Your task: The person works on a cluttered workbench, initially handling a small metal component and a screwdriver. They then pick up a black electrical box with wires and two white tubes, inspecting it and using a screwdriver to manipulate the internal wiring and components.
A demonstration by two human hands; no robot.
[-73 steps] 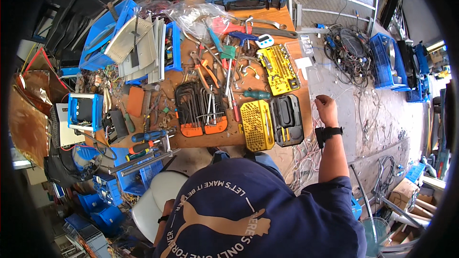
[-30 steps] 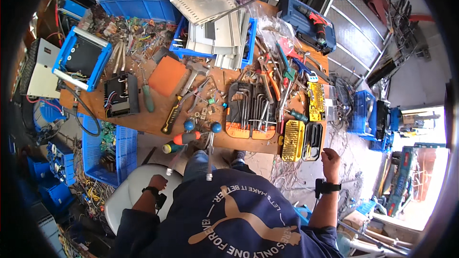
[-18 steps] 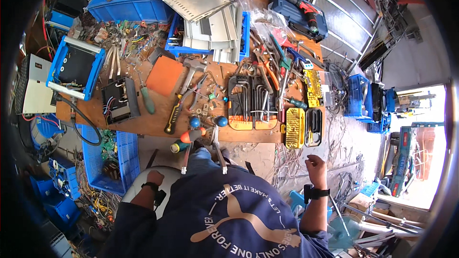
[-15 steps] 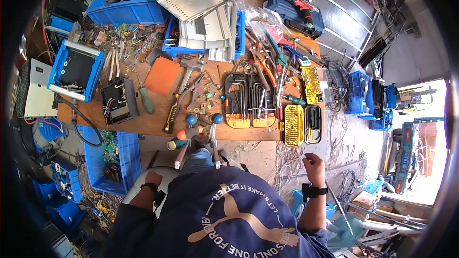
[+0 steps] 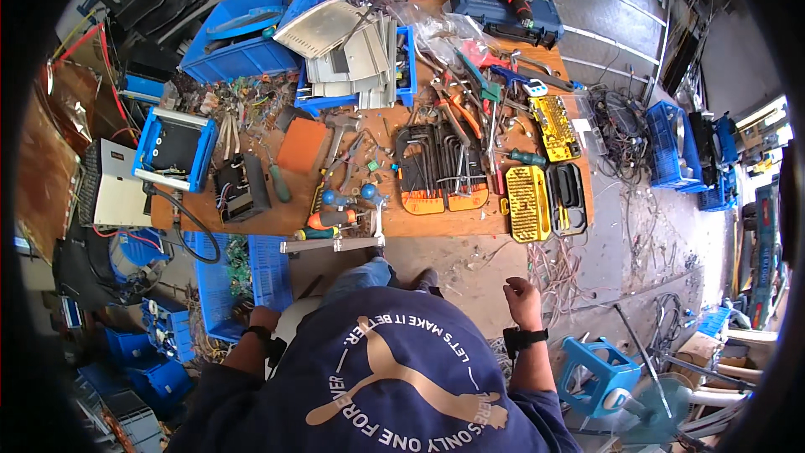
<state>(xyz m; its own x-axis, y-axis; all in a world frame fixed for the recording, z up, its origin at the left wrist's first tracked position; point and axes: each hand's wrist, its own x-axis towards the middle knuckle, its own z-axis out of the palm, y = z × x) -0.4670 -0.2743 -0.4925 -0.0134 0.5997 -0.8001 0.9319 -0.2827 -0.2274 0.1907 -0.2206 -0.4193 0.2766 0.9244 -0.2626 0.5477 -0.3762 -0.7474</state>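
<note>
My left hand (image 5: 265,320) hangs at lower left beside the blue crate (image 5: 279,268) below the table; its fingers are mostly hidden. My right hand (image 5: 522,304), loosely curled with fingers slightly apart and seemingly empty, is below the yellow bit case (image 5: 526,214). The wooden table (image 5: 461,225) bears folding hex-key sets (image 5: 419,200), a black-and-yellow case (image 5: 567,201), another bit set (image 5: 555,130), pliers, wrenches, a hammer (image 5: 339,132), an orange sheet (image 5: 301,148) and screwdrivers (image 5: 327,218) at the front edge.
Blue bins (image 5: 218,54) and metal panels (image 5: 344,44) crowd the back left; a drill case (image 5: 541,10) sits back right. An open electronics chassis (image 5: 168,151) is at left. Crates (image 5: 675,143), tangled cables (image 5: 620,147), a blue stool (image 5: 597,373) and a fan (image 5: 650,411) are at right.
My left hand has come into view since the oldest frame, and my right hand has lowered from beside the cases. The view has turned, shifting the table in frame.
</note>
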